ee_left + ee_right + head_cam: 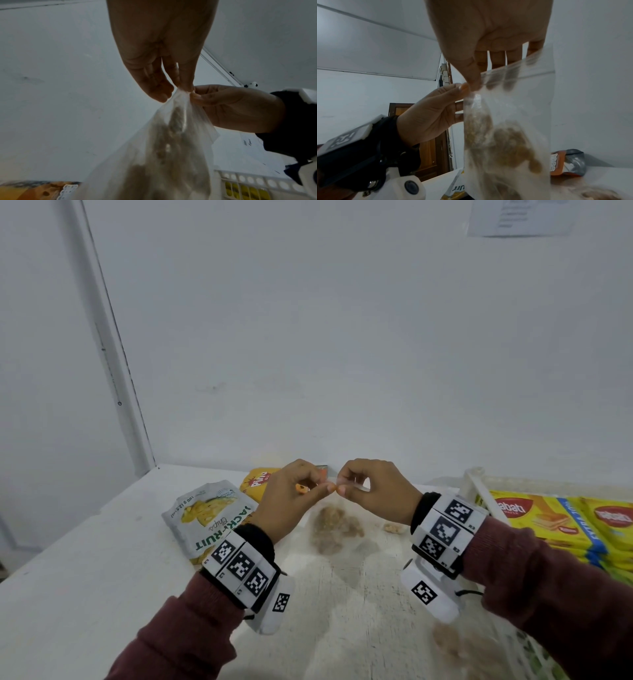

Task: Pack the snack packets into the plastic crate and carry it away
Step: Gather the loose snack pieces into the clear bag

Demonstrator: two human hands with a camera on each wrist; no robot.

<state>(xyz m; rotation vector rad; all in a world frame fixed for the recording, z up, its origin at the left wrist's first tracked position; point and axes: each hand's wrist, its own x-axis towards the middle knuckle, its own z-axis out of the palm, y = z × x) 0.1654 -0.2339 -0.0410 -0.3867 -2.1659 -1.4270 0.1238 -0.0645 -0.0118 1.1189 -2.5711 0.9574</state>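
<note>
Both hands hold up a clear zip bag [334,530] of brown snack pieces above the white table [85,577]. My left hand [318,487] pinches its top edge, and my right hand [344,487] pinches the same edge right beside it. In the left wrist view the left fingertips [186,86] meet the right hand [195,94] at the bunched top of the bag [163,155]. In the right wrist view the right hand [475,83] pinches the zip strip, with the bag [505,128] hanging below. The white plastic crate [478,487] stands at the right with yellow wafer packets [548,518] in it.
A grey jackfruit chips packet [209,515] and a yellow packet [257,484] lie on the table behind my left hand. An orange and grey packet [566,163] sits at the wall. Loose brown pieces [455,642] show blurred near the crate's front.
</note>
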